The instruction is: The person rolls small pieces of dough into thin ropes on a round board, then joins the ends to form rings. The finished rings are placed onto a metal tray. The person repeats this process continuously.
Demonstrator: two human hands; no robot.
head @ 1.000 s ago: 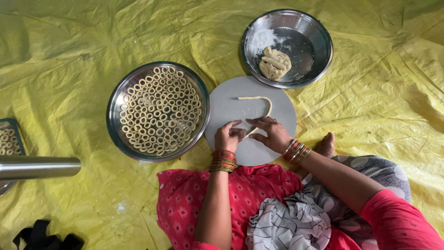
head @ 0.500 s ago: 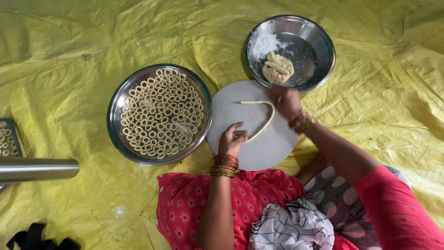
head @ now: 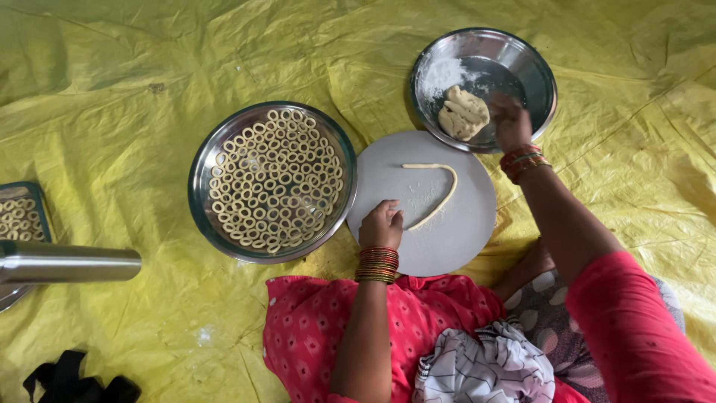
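The right hand (head: 511, 119) has left the round grey board (head: 455, 231) and now reaches into the steel bowl (head: 533, 71) at one o'clock beside the dough lump (head: 464, 113), grip unclear, while the left hand (head: 382, 224), fingers curled, pins the dough rope (head: 440, 195).

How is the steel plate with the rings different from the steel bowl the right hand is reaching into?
The steel plate is wider and shallower than the steel bowl. The plate is packed with small dough rings; the bowl holds one dough lump and some flour. The right hand is in the bowl; neither hand touches the plate. Both are round, shiny metal, on the yellow sheet.
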